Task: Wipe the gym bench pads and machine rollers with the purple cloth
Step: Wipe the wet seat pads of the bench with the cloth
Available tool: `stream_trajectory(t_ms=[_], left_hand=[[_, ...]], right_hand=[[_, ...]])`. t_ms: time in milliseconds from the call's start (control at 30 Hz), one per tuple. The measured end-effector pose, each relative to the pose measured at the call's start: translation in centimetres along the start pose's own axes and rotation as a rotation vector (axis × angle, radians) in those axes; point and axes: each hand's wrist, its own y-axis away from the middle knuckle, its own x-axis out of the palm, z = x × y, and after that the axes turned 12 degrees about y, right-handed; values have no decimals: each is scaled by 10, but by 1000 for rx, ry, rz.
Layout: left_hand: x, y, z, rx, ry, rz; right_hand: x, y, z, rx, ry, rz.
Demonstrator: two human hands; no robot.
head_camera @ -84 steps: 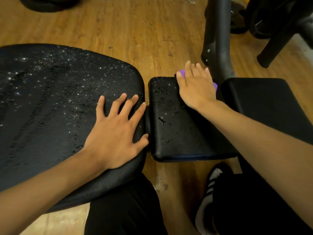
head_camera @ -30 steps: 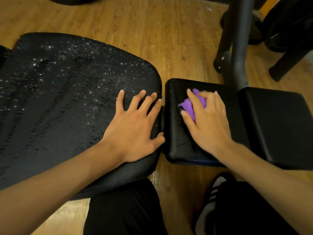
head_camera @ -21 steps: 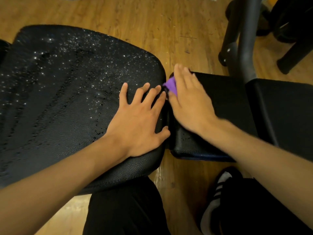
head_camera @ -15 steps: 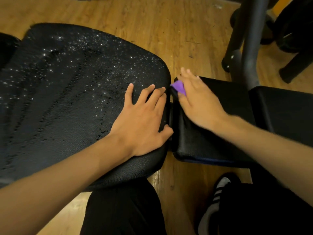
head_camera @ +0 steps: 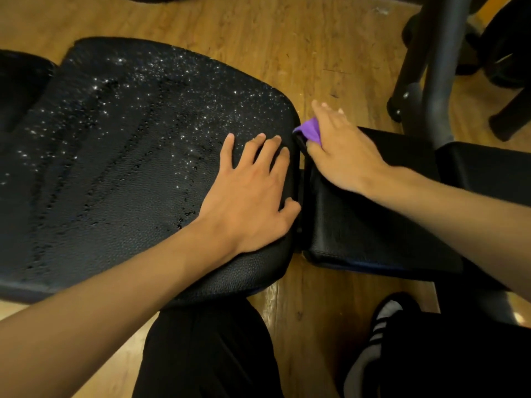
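While right hand (head_camera: 342, 150) lies flat, fingers straight, pressing purple cloth (head_camera: 310, 132) onto small pad's (head_camera: 359, 225) 11 o'clock corner, I log left hand (head_camera: 250, 196) splayed flat on the droplet-speckled large pad (head_camera: 115, 153). Risk: cloth snags in the pad gap, or the left palm skids on wet vinyl. Wooden floor (head_camera: 258, 38); grey machine post (head_camera: 442, 67) at 1 o'clock.

The purple cloth (head_camera: 311, 131), bunched, lies at the upper-left corner of the small black pad (head_camera: 359, 225), centre-right of the frame, mostly covered by the right hand (head_camera: 342, 156). The large pad (head_camera: 129, 156), left, is speckled with droplets.
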Motion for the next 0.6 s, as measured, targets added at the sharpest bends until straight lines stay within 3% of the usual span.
stream_trajectory(t_ms=[67, 233, 400, 500, 600], left_hand=[[2, 2, 0, -10, -5, -2], [4, 6, -2, -37, 5, -33], [2, 4, -2, -33, -5, -39], [3, 4, 0, -31, -18, -27], [4, 5, 1, -17, -10, -23]], right_hand=[[3, 13, 8, 1, -23, -8], [1, 99, 6, -268, -35, 32], [0, 7, -15, -53, 21, 17], [14, 24, 1, 33, 6, -40], [15, 83, 11, -206, -11, -66]])
